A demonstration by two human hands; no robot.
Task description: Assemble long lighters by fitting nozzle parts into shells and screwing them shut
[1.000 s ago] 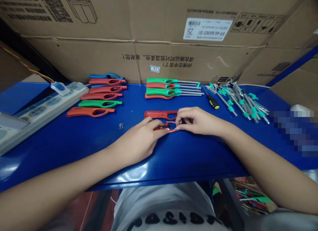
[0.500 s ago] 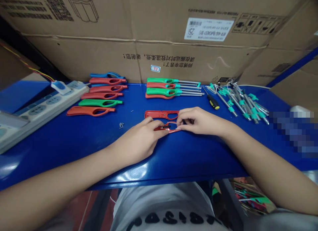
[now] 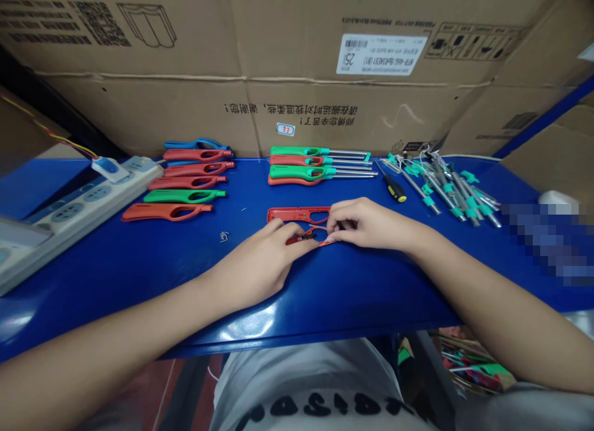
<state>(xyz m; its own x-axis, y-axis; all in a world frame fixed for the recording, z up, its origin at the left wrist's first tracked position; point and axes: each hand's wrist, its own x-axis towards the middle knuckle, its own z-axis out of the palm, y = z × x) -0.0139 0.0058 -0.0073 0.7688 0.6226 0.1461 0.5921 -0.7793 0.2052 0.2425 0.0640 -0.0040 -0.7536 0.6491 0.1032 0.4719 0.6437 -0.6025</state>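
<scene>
One red handle piece is pinched at frame centre by the left hand and right hand, presumably to be kept steady.

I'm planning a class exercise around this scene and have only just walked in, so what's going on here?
The left hand holds one end of a red shell, and the right hand has its fingertips at the other end. A second red shell lies just beyond it. To the left are small metal pieces and a row of handles; farther back are handles with metal tubes. A screwdriver and a pile of tubes lie to the right.
</scene>
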